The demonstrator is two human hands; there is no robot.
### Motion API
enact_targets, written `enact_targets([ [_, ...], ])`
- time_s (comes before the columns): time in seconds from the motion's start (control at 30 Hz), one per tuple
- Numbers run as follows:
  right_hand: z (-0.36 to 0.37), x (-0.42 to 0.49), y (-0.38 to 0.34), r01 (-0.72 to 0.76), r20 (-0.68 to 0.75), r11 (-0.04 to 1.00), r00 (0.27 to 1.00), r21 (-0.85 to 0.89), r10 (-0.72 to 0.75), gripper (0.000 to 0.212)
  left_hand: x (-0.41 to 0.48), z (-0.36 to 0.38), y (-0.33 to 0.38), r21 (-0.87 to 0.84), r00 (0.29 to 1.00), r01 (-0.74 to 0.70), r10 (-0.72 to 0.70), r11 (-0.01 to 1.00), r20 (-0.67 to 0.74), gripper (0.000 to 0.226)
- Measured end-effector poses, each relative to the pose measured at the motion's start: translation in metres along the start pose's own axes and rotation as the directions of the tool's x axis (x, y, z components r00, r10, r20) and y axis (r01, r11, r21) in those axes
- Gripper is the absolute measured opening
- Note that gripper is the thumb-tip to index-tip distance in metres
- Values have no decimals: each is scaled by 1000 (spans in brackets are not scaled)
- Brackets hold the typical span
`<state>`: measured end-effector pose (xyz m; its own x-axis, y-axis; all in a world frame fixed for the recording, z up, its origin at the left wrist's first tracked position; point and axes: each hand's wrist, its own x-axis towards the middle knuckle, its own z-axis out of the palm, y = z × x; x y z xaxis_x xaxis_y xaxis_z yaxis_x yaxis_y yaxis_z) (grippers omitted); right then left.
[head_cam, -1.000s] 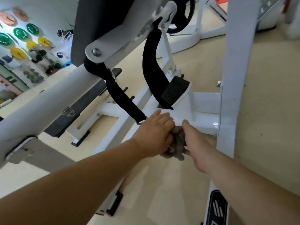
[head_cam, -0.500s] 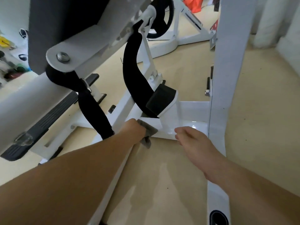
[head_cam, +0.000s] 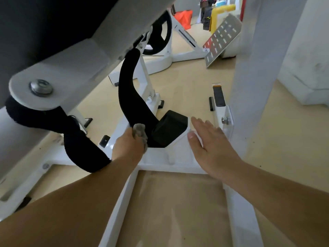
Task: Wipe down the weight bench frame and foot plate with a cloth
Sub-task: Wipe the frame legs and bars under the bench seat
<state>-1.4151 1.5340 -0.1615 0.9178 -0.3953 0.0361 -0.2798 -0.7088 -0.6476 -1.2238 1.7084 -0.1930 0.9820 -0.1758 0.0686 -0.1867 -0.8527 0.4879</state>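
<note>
The left hand grips a grey cloth against the white frame, just beside the black block; the right hand hovers near the block, fingers straight and slightly apart.

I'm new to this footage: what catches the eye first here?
Two bare arms reach in from below. The left hand grips a grey cloth at centre, beside a black block on the white frame, while the right hand hovers open to the block's right. Above, a black strap curves down towards the cloth.

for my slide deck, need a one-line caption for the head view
Left hand grips a grey cloth at the white bench frame beside a black pad; right hand open nearby.
</note>
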Motion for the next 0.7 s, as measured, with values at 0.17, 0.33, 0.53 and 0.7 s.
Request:
enact_targets([
  [0.17, 17, 9, 18, 40, -38, 962, 998, -269, -52, 74, -17, 46, -14, 223, 892, -139, 24, 965, 452, 45],
  [0.33, 16, 23, 7, -4, -202, 944, 977, -329, -66, 77, -12, 71, -25, 186, 880, -255, 148, 949, 451, 44],
  [0.53, 28, 29, 14, -28, -360, 956, 929, -293, -83, 70, -10, 78, -28, 30, 882, -167, 136, 986, 451, 71],
  [0.7, 40, 29, 19, -38, -402, 937, 909, -347, -112, 60, -10, 94, -42, 198, 841, -327, 188, 924, 508, 61],
])
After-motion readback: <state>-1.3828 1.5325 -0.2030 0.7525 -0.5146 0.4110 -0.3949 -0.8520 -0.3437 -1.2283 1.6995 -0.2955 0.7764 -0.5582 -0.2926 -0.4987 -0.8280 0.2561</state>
